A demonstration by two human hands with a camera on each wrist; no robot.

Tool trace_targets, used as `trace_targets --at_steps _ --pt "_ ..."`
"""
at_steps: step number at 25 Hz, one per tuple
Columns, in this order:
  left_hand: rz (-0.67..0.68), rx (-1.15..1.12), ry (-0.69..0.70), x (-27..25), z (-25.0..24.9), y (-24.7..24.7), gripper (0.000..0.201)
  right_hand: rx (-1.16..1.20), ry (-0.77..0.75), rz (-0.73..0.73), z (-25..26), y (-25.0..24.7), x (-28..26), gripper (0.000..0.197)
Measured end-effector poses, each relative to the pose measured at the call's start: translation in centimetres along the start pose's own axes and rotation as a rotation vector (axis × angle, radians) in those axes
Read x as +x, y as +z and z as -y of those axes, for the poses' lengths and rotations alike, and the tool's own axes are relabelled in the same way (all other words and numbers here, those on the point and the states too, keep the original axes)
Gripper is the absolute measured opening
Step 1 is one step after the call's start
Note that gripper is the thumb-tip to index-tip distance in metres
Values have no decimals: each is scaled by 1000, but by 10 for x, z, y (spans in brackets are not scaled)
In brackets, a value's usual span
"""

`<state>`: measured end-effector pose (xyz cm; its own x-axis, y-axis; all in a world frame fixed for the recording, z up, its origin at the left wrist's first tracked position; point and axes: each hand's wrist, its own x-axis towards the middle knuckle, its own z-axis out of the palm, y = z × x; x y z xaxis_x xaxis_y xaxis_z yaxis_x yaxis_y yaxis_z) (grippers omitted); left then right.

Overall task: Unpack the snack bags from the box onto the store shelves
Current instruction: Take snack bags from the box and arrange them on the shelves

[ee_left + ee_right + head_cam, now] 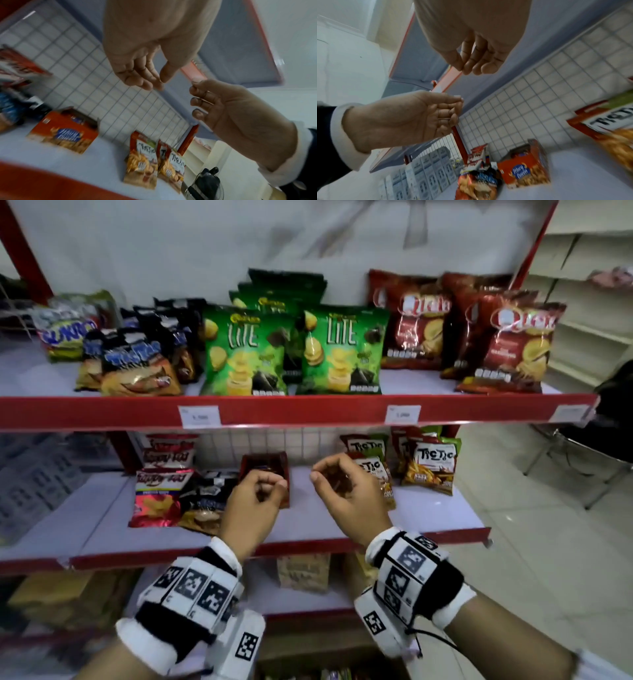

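Note:
A small open red box stands on the middle shelf, with dark packets showing inside; it also appears as the box and the box in the wrist views. My left hand hovers just in front of it, fingers loosely curled, holding nothing. My right hand hovers beside it to the right, also loosely curled with nothing in it. From the wrists, the left hand and right hand show bare palms. Tic Tac bags stand at the shelf's right.
Red bags and a black bag lie left of the box. The top shelf carries green Lite bags, red chip bags and black bags. A brown bag sits on the lower shelf. A chair stands right.

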<state>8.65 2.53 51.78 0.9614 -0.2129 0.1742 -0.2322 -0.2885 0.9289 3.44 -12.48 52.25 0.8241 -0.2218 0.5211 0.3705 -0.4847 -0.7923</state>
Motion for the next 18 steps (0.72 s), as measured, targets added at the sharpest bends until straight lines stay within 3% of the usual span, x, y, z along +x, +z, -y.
trace_targets --at_steps 4,7,10,18 --pt "80 3 -198 -20 49 40 15 28 123 54 -50 0 -38 6" --pt "123 23 -314 -26 89 59 6 -3 296 161 -92 9 -65 6" --pt "186 53 -396 -27 136 74 11 -75 454 279 -134 22 -93 12" --pt "251 117 -571 -57 309 127 11 -205 565 456 -289 82 -195 17"
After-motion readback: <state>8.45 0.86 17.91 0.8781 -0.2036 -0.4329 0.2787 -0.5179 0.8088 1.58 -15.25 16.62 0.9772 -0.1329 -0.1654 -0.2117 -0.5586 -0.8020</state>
